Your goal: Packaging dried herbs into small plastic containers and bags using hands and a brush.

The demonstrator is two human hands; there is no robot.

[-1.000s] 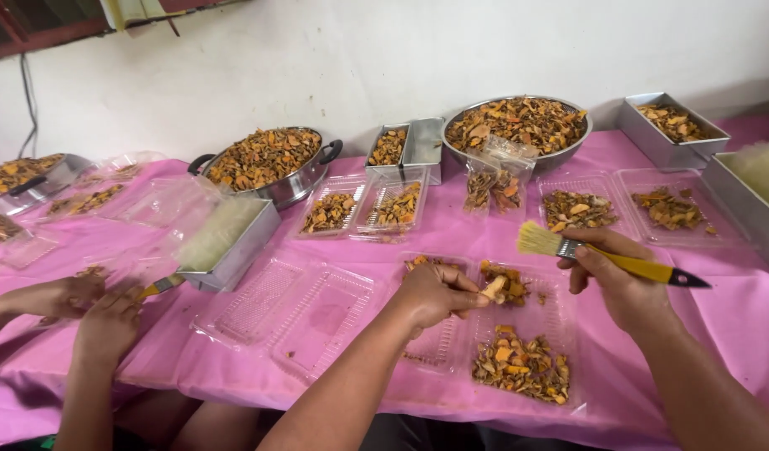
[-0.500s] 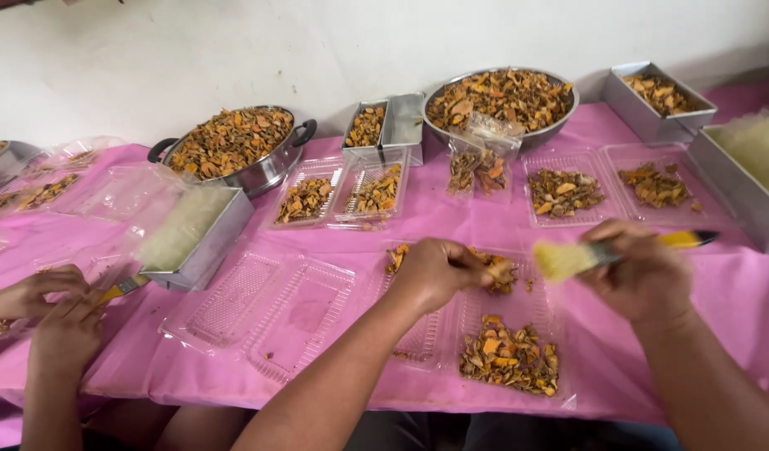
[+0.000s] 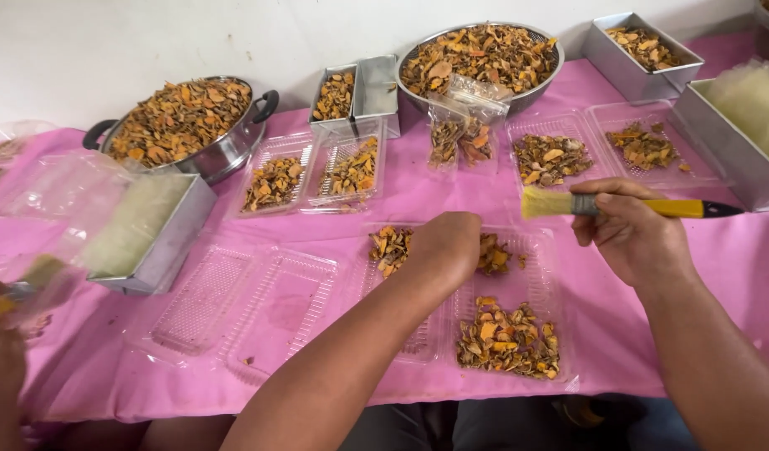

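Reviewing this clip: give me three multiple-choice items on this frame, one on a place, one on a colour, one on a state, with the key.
1. Where is the left hand?
A. In the round pot
B. On dried pieces in the clear tray in front of the person
C. On the steel tin

2. What colour is the tablecloth?
A. Pink
B. Green
C. White

3. How is the brush in the right hand held?
A. Bristles down in a tray
B. Lying on the table
C. Lifted, roughly level, bristles pointing left

Key: 1 B, the hand rests on the pile in that tray. 2 A, pink cloth shows between the trays. 3 C, the yellow handle runs level above the cloth.
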